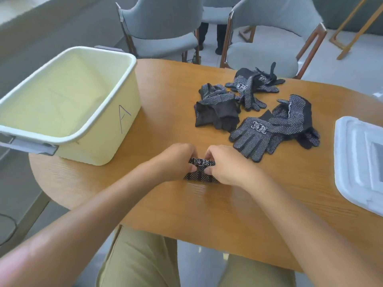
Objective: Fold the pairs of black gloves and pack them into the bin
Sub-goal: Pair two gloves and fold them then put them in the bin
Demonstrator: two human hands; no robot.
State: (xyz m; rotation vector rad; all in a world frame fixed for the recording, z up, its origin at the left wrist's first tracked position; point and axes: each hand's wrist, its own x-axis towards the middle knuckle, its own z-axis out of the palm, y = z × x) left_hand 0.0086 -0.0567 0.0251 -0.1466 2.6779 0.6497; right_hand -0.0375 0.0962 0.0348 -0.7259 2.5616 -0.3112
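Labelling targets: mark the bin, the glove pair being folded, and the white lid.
bin (126, 112), head view, on its near side wall by the handwritten A.
folded glove pair (202, 161), head view, on the printed band between the hands.
white lid (352, 154), head view, on its raised top surface.

On the tabletop (207, 214), the bin (68, 104) stands at the left and the lid (360, 162) lies at the right edge. Loose gloves (255, 108) lie between them, farther back. The folded pair (202, 169) lies nearest, between both hands. Chairs (269, 38) stand behind.
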